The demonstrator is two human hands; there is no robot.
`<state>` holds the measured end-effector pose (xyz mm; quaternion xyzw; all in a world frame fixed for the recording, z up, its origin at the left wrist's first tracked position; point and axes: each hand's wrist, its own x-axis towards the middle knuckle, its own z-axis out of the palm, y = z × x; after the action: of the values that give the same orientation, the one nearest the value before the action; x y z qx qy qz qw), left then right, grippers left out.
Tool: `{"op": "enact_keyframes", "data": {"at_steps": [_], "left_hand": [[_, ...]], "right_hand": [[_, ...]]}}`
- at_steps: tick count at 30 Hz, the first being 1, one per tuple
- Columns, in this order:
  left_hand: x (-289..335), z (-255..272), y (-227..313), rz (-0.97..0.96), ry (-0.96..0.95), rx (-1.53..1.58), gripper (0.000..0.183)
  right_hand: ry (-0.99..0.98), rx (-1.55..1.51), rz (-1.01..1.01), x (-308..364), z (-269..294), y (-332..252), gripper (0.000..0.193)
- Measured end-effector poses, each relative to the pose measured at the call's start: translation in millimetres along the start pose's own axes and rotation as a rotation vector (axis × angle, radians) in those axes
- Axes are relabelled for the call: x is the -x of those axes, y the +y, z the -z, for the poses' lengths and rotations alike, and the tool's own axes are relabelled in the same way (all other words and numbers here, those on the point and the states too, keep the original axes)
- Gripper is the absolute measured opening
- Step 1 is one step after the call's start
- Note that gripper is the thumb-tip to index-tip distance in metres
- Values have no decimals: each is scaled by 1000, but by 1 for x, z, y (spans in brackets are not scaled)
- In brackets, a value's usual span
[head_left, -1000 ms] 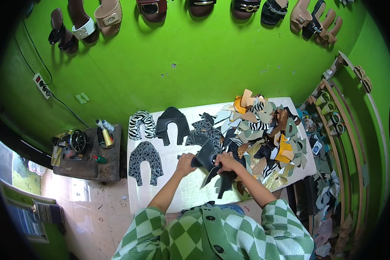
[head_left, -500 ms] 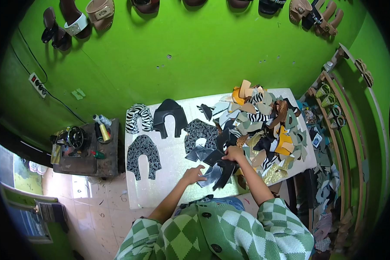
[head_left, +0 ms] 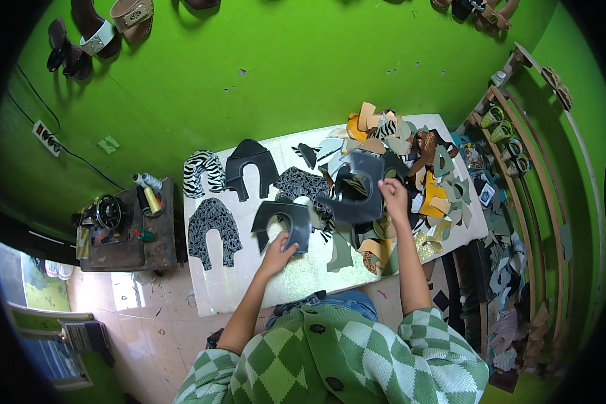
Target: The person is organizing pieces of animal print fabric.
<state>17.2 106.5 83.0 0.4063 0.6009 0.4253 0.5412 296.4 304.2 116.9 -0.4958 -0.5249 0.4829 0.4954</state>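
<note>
My left hand (head_left: 279, 256) is closed on the lower edge of a black U-shaped shoe-upper piece (head_left: 299, 225), held low over the white table. My right hand (head_left: 395, 202) grips a second black U-shaped shoe-upper piece (head_left: 370, 209) by its right side, raised above the scrap pile. Partly behind these lies a black-and-grey patterned piece (head_left: 296, 180). Left of my hands, a matching patterned piece (head_left: 202, 225), a zebra-striped piece (head_left: 192, 176) and a black U-shaped piece (head_left: 252, 151) are laid out flat.
Mixed offcuts (head_left: 438, 182) heap up on the right half of the white table (head_left: 262, 296). A sewing machine (head_left: 109, 211) with thread cones (head_left: 153, 200) stands to the left. Sandals (head_left: 131, 17) hang along the green wall. At right is a wooden rack (head_left: 518, 195), with more scraps beside it.
Both hands have lifted black U-shaped pieces from the overlapping stack and drawn them apart. My right hand rose rightward and away; my left moved slightly left and farther from me. The view shifted.
</note>
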Motion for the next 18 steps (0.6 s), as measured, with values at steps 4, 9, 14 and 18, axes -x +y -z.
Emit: {"op": "enact_keyframes", "data": {"at_steps": [4,9,14,18], "left_hand": [[4,-6,18,26,77,15,17],[-3,-3,-44,516,-89,127,39],[-7,18,-107,482,-58,-116,63],[7,16,-81,394,87,312,81]], "right_hand": [[59,-129,-41,-9,10,-45,12],[-27,-26,-331,7,8,-83,15],[-183,-175,-553,48,-37,-42,22],[-510,-321,-679,93,-79,18,38]]}}
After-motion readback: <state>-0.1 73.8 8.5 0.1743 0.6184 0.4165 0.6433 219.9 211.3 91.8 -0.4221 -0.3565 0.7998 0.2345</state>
